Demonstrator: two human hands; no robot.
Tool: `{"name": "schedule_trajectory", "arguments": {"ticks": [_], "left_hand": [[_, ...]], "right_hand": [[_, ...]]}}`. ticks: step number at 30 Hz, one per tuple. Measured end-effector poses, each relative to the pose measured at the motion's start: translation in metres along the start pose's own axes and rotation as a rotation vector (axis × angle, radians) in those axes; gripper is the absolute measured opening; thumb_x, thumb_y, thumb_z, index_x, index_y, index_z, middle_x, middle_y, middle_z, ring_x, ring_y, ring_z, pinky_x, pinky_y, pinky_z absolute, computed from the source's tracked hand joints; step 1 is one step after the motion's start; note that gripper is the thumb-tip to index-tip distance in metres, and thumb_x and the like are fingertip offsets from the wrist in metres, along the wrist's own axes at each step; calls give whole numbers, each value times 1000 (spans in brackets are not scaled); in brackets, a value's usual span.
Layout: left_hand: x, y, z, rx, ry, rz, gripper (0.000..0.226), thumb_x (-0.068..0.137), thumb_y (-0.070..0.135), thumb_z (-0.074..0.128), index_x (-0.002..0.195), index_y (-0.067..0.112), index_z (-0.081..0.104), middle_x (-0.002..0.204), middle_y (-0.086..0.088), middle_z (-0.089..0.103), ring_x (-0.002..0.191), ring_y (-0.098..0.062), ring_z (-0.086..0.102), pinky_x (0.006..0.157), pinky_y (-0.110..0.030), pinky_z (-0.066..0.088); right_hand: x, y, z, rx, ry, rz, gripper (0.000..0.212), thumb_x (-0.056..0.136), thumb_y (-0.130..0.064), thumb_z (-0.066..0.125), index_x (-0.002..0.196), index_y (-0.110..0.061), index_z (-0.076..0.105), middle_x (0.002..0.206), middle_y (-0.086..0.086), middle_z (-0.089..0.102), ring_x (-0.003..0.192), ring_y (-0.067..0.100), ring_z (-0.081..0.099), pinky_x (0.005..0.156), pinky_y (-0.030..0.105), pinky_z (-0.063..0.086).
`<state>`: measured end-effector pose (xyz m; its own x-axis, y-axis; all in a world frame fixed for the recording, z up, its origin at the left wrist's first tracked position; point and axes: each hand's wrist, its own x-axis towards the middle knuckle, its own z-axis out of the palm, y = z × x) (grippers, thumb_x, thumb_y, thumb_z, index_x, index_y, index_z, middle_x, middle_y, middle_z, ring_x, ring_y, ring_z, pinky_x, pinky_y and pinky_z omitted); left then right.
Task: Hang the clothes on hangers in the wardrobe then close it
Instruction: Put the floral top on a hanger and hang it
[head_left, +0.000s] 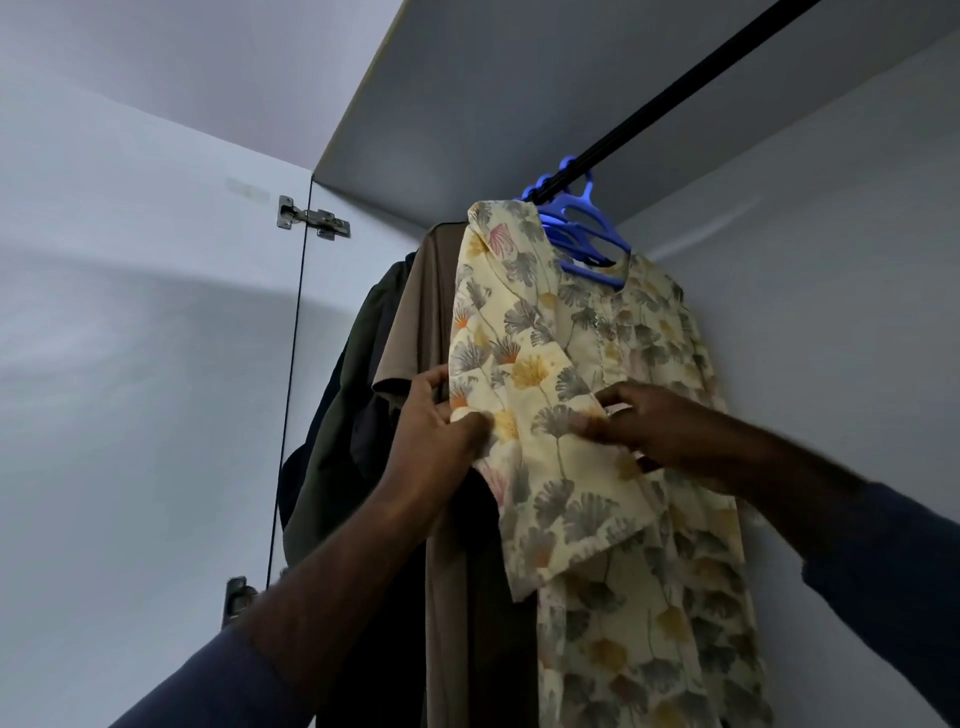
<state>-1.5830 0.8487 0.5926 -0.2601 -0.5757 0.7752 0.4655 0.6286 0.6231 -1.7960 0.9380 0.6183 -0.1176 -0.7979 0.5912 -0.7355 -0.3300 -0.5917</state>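
A cream floral dress (597, 519) hangs on a blue hanger (587, 260) from the black wardrobe rail (675, 98). My left hand (436, 431) pinches the left edge of the dress's sleeve. My right hand (649, 431) pinches the same sleeve at its right side, close to the dress front. To the left of the dress hang a brown garment (421, 322) and a dark green one (358, 395). Several more blue hangers (592, 213) crowd the rail behind the dress.
The wardrobe door (140, 364) stands open at the left, carried by metal hinges (311, 221). The wardrobe's top panel (493, 104) is above and its right wall (831, 260) runs beside the dress.
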Motion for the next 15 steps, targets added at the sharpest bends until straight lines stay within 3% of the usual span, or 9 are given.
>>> {"name": "schedule_trajectory", "arguments": {"ticks": [3,5,7,9,11,13,15], "left_hand": [[4,-4,2,-85,48,4,49,94,-2,53,138,16,38,111,-6,69,93,-21,73,72,-38,62],[11,-5,-3,-273,78,-6,44,98,-2,40,139,13,40,121,-15,65,98,-28,71,73,-41,62],[19,-11,-9,-388,121,-22,44,95,-7,32,135,8,46,123,-20,64,101,-31,69,73,-41,62],[22,-16,-14,-235,156,-19,42,95,-11,37,130,7,48,114,-17,68,99,-30,70,73,-43,62],[20,-28,-14,44,100,23,41,93,-11,50,129,8,48,107,-13,70,92,-24,72,69,-39,62],[19,-40,-8,240,38,24,41,92,3,63,129,12,47,106,-11,68,90,-22,72,68,-34,61],[24,-48,0,293,36,-14,45,89,23,71,126,18,46,108,-7,65,93,-22,69,70,-34,60]], "right_hand": [[7,9,6,-13,55,-97,20,87,-20,75,105,-12,73,104,4,75,92,19,70,89,43,57],[10,17,5,60,170,-121,16,90,-19,71,103,-9,74,98,8,75,84,23,70,83,41,57],[12,25,3,215,213,-113,19,94,-18,66,110,-10,71,105,10,75,97,28,71,93,46,55],[13,31,1,366,191,-87,22,97,-16,60,115,-8,69,110,12,74,105,32,68,98,49,52],[14,35,0,490,231,-58,24,99,-16,56,118,-7,67,107,13,74,102,32,69,93,47,55],[15,38,-2,534,315,-62,23,101,-18,54,117,-9,68,102,10,75,93,24,71,82,38,59],[16,40,-3,456,400,-76,23,102,-22,54,118,-14,68,105,7,74,95,21,71,84,36,59]]}}
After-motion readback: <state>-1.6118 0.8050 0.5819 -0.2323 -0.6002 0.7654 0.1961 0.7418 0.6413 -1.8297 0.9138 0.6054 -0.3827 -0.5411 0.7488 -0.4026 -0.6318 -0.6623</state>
